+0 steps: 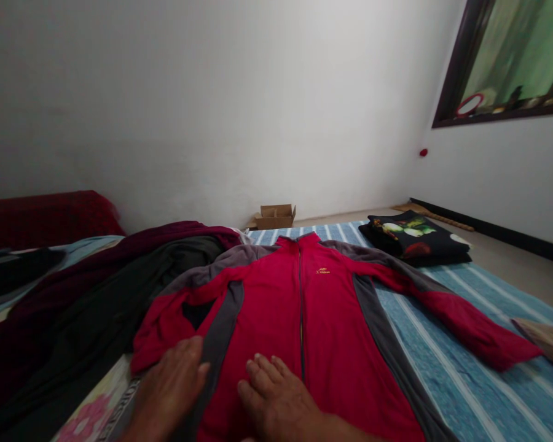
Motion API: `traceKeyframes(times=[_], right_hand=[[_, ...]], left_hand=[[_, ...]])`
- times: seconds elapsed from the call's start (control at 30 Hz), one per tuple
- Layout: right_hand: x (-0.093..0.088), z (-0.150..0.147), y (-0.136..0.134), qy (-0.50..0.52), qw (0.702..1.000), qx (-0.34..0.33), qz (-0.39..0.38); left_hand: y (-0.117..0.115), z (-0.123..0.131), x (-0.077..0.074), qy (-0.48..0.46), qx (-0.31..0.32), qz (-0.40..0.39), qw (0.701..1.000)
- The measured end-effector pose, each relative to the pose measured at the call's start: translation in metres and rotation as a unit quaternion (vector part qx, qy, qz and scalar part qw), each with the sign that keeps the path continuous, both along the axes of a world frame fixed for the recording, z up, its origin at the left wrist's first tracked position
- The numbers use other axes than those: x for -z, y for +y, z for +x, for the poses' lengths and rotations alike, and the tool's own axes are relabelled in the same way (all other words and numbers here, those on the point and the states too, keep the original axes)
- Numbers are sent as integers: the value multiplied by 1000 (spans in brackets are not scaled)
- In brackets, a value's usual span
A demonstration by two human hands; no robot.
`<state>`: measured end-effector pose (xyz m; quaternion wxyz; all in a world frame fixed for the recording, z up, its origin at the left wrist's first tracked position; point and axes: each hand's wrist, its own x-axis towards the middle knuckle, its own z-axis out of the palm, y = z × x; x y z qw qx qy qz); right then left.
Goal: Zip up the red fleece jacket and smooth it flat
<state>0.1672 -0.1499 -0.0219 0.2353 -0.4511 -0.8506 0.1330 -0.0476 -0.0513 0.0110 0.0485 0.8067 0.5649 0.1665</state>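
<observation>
A red jacket with grey side panels and grey shoulders lies front up, its collar pointing away from me and its front zipper closed along most of what shows. My right hand rests palm down on the lower front, left of the zipper, fingers stretched out. Over the left grey panel and lower sleeve is my left hand, slightly blurred, with its fingers extended; I cannot tell whether it touches the cloth. The right-side sleeve reaches outward, while the left-side one bends down near my left hand.
Dark clothes are heaped at left, beside a flower-printed cloth or bag. Folded black patterned fabric sits at the far right of the blue striped sheet. Beyond it stand a cardboard box and a white wall.
</observation>
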Motion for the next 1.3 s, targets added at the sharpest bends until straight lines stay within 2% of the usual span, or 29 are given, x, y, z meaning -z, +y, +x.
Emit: traceKeyframes(times=[0.03, 0.07, 0.13, 0.17, 0.23, 0.3, 0.5, 0.63, 0.73, 0.83, 0.9, 1.0, 1.07, 1.13, 1.23, 1.3], right_hand=[[-6, 13, 1, -3, 1000, 22, -16], [-11, 27, 4, -10, 998, 45, -32], [-18, 58, 13, -34, 993, 100, -50], [-19, 74, 19, -48, 989, 130, -56], [-18, 105, 34, -74, 978, 184, -68], [-14, 133, 49, -94, 967, 225, -76], [17, 200, 87, -136, 939, 312, -53], [45, 225, 95, -162, 916, 361, -68], [56, 227, 96, -167, 910, 372, -75], [58, 224, 96, -169, 908, 376, -69], [59, 222, 97, -175, 908, 377, -61], [64, 224, 95, -185, 905, 379, -50], [67, 226, 93, -190, 904, 381, -41], [65, 227, 93, -193, 904, 380, -34], [44, 215, 105, -183, 915, 360, -18], [23, 193, 126, -160, 934, 318, 7]], left_hand=[[-4, 24, 4, 44, 13, 19, 999], [-7, 51, 7, 73, 52, 13, 996], [-14, 103, 13, 101, 123, -15, 987], [-16, 126, 15, 111, 132, -35, 984], [-19, 160, 18, 121, 133, -44, 983], [-20, 178, 20, 133, 129, -68, 980], [-18, 175, 33, 149, 119, -138, 972], [-20, 173, 35, 142, 115, -147, 972], [-22, 176, 27, 143, 110, -166, 970], [-17, 182, 12, 161, 117, -202, 959], [-4, 188, 1, 155, 127, -207, 957], [28, 196, -6, 118, 111, -139, 977], [52, 197, 0, 107, 65, -82, 989], [71, 194, 13, 105, 11, -56, 993], [84, 186, 39, 91, -26, -40, 995], [85, 181, 53, 78, -28, -26, 996]])
